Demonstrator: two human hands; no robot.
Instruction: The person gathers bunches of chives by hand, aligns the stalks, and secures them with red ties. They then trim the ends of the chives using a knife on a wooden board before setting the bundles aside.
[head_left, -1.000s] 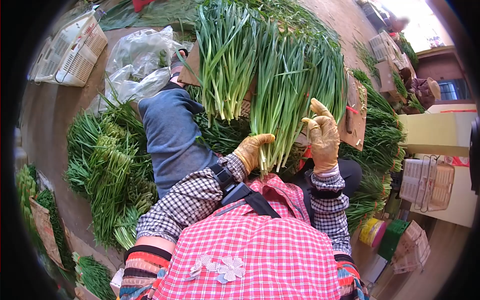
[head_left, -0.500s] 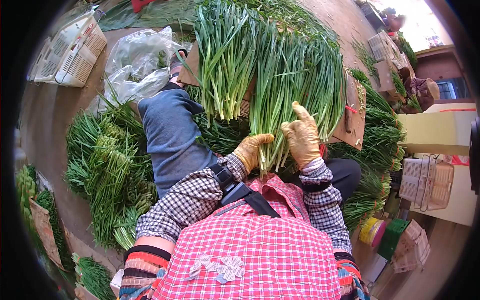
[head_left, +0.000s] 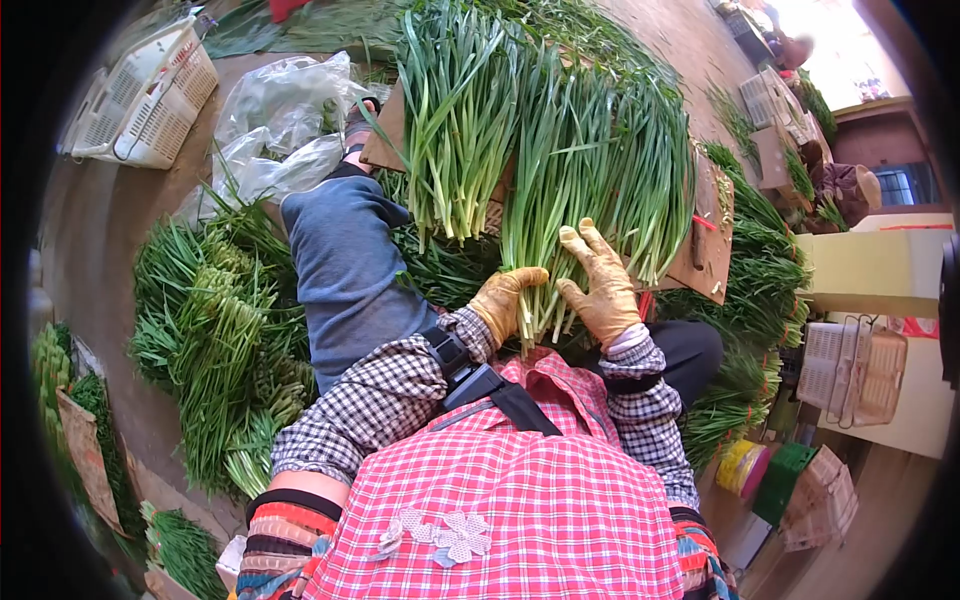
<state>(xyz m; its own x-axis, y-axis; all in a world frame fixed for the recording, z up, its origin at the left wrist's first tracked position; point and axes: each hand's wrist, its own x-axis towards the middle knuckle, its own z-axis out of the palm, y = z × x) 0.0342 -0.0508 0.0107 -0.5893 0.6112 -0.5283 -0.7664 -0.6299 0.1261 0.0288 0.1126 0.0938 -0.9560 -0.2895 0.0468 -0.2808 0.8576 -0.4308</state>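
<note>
My left hand [head_left: 508,302], in a yellowed glove, is wrapped round the pale lower ends of a bunch of long green stalks [head_left: 535,235]. Just right of it, my right hand [head_left: 601,285], gloved alike, has its fingers apart over the cut ends and lower stems. The leaves fan out away from me on a wooden board [head_left: 708,240]. A second heap of stalks [head_left: 455,170] lies left of the held bunch. On the board's right part are a dark-handled tool [head_left: 697,245] and a red strip [head_left: 705,221].
Piles of green bundles lie at left [head_left: 215,350] and right [head_left: 765,270]. A clear plastic bag [head_left: 285,110] and a white crate [head_left: 150,100] stand upper left. More crates [head_left: 855,370] and a yellow tape roll [head_left: 742,467] are at right. Part of another person [head_left: 850,190] shows upper right.
My right hand has opened, its fingers spreading apart and shifting slightly left over the stems. My left hand keeps its grip in the same place.
</note>
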